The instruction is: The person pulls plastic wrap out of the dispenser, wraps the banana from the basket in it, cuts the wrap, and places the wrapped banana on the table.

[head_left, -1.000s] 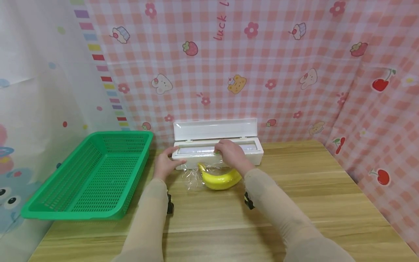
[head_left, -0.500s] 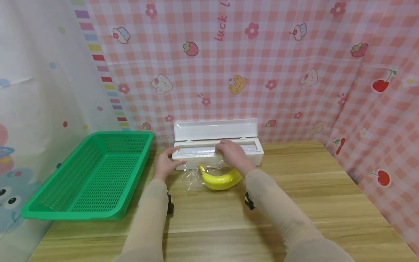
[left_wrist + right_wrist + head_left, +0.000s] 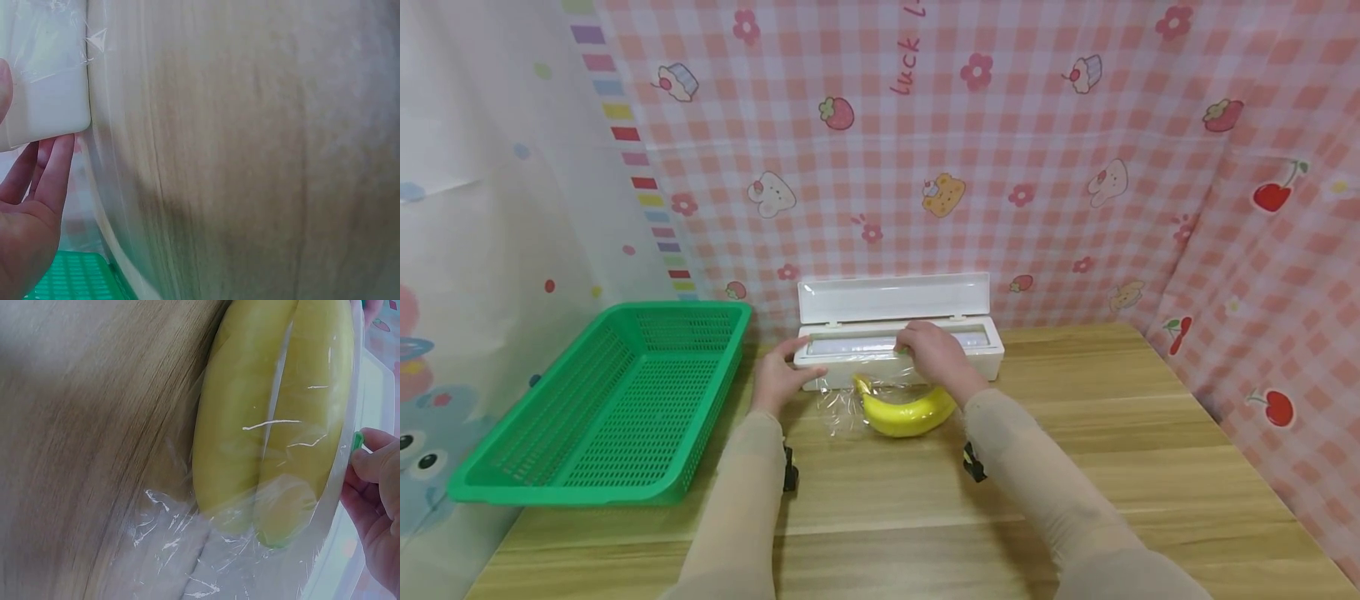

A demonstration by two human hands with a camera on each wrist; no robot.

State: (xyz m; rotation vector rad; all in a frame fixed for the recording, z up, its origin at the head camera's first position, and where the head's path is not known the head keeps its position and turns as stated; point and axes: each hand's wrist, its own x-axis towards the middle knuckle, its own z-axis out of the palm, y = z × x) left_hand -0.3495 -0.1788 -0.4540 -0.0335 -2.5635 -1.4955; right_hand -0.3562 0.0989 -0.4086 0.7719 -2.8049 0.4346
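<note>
A long white cling film dispenser (image 3: 865,367) stands at the back of the table with its lid (image 3: 895,298) raised. My left hand (image 3: 777,379) grips its left end, thumb at the front and fingers at the side. With thumb and fingertips, my right hand (image 3: 934,354) pinches a small green slide cutter (image 3: 357,441) on the dispenser's top front edge. Clear cling film (image 3: 842,408) hangs from the front over a yellow banana (image 3: 904,417) on the table. In the right wrist view the banana (image 3: 240,419) lies under film, mirrored in the glossy front.
A green plastic basket (image 3: 681,467) with perforated walls stands on the left of the wooden table (image 3: 880,533). Behind the dispenser hangs a pink checked cloth (image 3: 880,150), which also closes off the right side. A pale printed cloth (image 3: 490,208) hangs at the left.
My right hand has shifted very slightly to the right along the dispenser's edge with the slide cutter. The left hand, dispenser and banana stay nearly where they were.
</note>
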